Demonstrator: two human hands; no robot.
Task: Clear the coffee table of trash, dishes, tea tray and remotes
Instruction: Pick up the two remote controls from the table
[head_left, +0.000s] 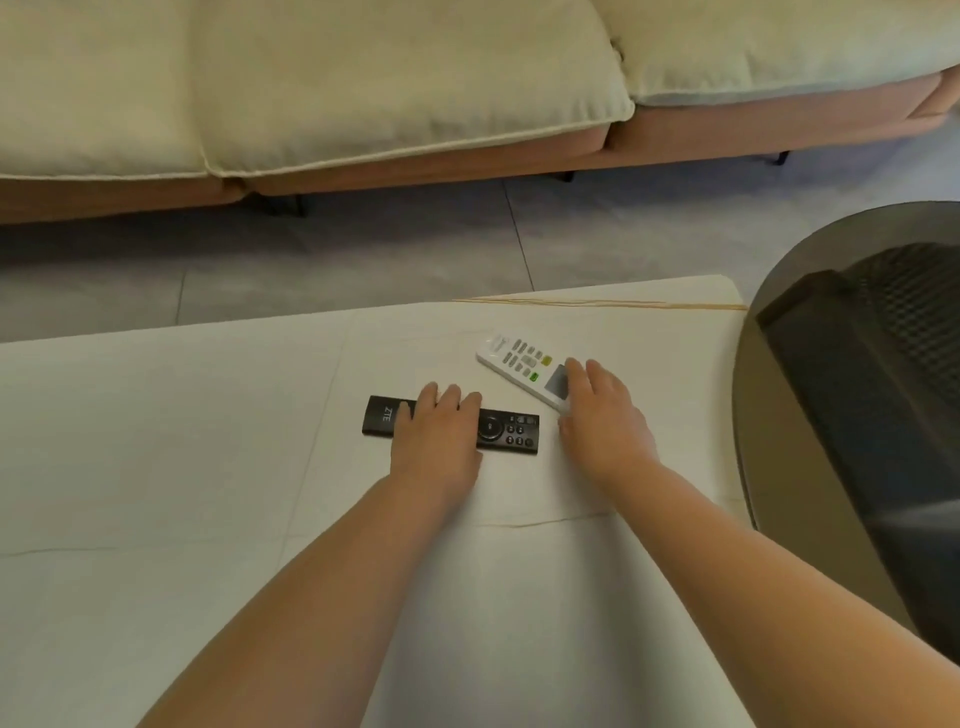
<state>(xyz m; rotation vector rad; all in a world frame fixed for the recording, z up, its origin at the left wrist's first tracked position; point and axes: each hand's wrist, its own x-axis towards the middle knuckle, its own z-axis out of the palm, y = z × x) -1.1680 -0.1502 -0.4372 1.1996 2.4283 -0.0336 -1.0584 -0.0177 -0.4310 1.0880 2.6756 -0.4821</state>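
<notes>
A black remote (509, 430) lies flat on the white coffee table (182, 441), its long side running left to right. My left hand (439, 436) lies over its middle, fingers curling over the far edge and thumb at the near edge. A white remote (514, 358) with grey and green buttons lies at an angle to the right of it. My right hand (605, 421) covers the white remote's near end, fingers over its small screen and thumb at its near edge. Both remotes rest on the tabletop.
A round dark glass side table (810, 467) adjoins the coffee table on the right. Beyond the table is grey tiled floor (415, 244), then a sofa (363, 104) with cream cushions on a brown base.
</notes>
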